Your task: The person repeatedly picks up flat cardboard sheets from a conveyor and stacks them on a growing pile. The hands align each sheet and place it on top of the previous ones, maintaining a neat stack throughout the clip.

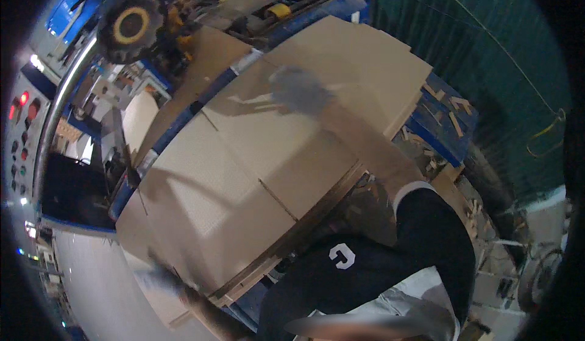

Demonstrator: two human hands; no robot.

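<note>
A large tan cardboard sheet (244,176), with slots cut into it, lies across the machine's bed in front of me. My right hand (298,91), in what looks like a grey glove, is over its far right part. Motion smears the fingers, and pale streaks beside them cannot be made out. At the near left end of the sheet is my left hand (159,278), also greyish and blurred. Its fingers are too smeared to read, and whether it touches the cardboard edge does not show.
A dark wheel with a yellow ring (131,25) stands beyond the sheet. Left of it, a curved metal rail (67,91) runs beside a control panel (23,137) with lit buttons. Cardboard scraps (448,112) lie on a blue surface at right, before a green corrugated wall (487,55).
</note>
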